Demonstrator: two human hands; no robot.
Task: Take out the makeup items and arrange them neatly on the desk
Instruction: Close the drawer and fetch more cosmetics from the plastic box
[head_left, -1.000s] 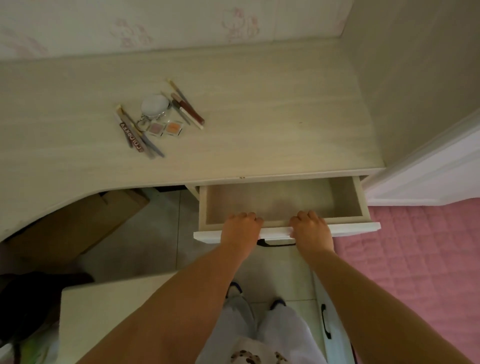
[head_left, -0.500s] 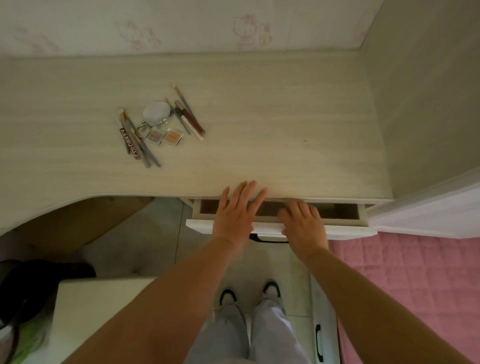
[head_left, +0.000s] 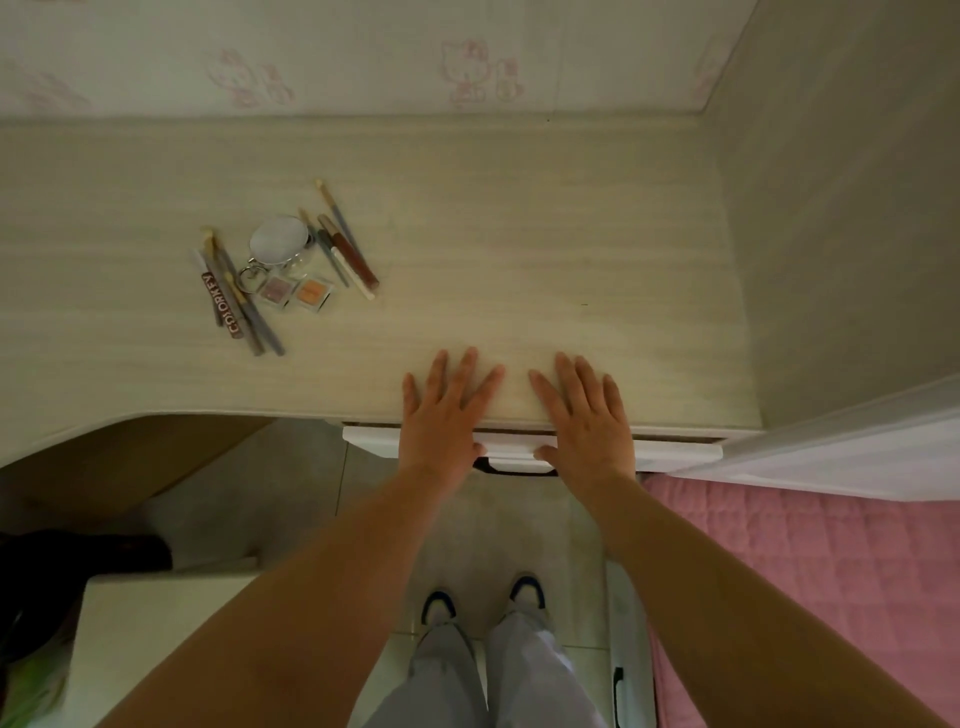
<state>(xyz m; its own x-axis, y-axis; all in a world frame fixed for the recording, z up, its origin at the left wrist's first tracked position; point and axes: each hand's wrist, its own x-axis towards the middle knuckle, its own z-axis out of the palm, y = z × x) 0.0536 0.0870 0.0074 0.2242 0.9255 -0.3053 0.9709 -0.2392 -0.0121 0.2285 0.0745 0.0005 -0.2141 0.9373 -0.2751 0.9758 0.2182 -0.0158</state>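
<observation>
Both your hands are flat and holding nothing: left hand (head_left: 447, 415) and right hand (head_left: 587, 415) lie side by side, fingers spread over the front edge of the counter (head_left: 519, 234), with the heels of the palms down over the white drawer front (head_left: 675, 448). The drawer looks all but shut; there's only a thin dark slit showing under the counter lip, so I'd guess the step is just finishing the close. Push evenly with both palms so it goes in square and doesn't jam on one side, and mind your thumbs, since both sit right by the black handle (head_left: 514, 470) and the gap.

The makeup items (head_left: 280, 270) are already out, well off to your left on the counter: a bundle of pencils and a tube (head_left: 221, 306) with lettering on it, a round mirror (head_left: 278, 240) on a keyring, two little eyeshadow pans (head_left: 293, 292), and another few sticks (head_left: 348, 249) fanned beside the mirror. It's a loose cluster rather than a tidy row, with pencils crossing each other, so once the drawer's home I'd reach over with the left hand and line the long ones up parallel. Don't sweep your arm across them.
</observation>
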